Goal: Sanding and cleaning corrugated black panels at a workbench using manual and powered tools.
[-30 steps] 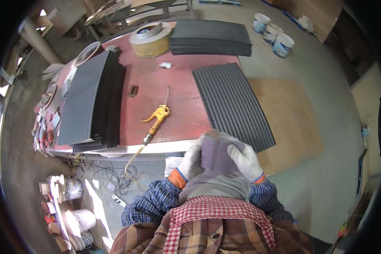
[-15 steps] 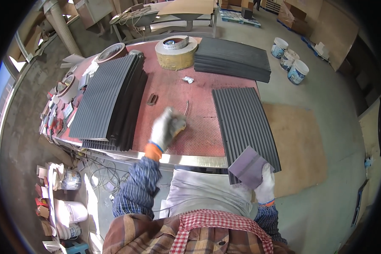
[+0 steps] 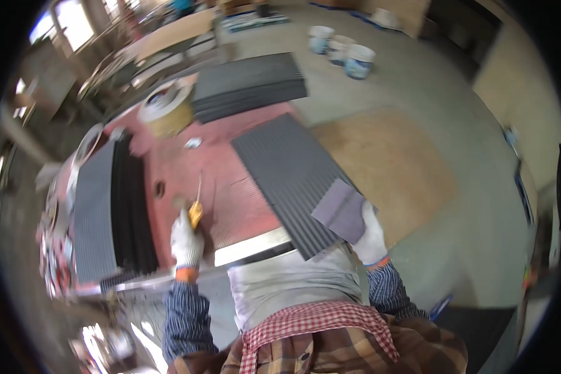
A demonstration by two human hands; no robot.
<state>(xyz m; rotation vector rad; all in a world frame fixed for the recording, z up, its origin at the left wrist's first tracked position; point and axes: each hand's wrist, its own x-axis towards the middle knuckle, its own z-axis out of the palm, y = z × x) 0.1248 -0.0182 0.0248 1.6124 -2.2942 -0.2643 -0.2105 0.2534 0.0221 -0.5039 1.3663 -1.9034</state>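
Note:
My right hand (image 3: 369, 240), in a white knit glove, grips a square purplish-grey sheet (image 3: 341, 210) with a crease across it; it looks like sandpaper. The sheet lies over the near end of a dark grey ribbed panel (image 3: 287, 168), whose corner overhangs the table's front edge. My left hand (image 3: 186, 242), also gloved, is over the front of the red table (image 3: 230, 202) with its fingers drawn together. A small greyish thing shows blurred at its fingertips. Right beside them is a yellow-handled tool (image 3: 196, 214) with a thin shaft; whether my fingers touch it is unclear.
Stacks of ribbed panels stand at the table's left (image 3: 96, 212) and far side (image 3: 249, 87). A wide yellowish tape roll (image 3: 167, 112) and a crumpled white scrap (image 3: 193, 143) lie between them. White buckets (image 3: 359, 61) and a brown board (image 3: 386, 168) are on the floor.
The view has swung right, shifting the scene leftward. My left hand has drawn back toward the front edge, baring the yellow handle. My right hand still grips the purplish-grey sheet over the panel.

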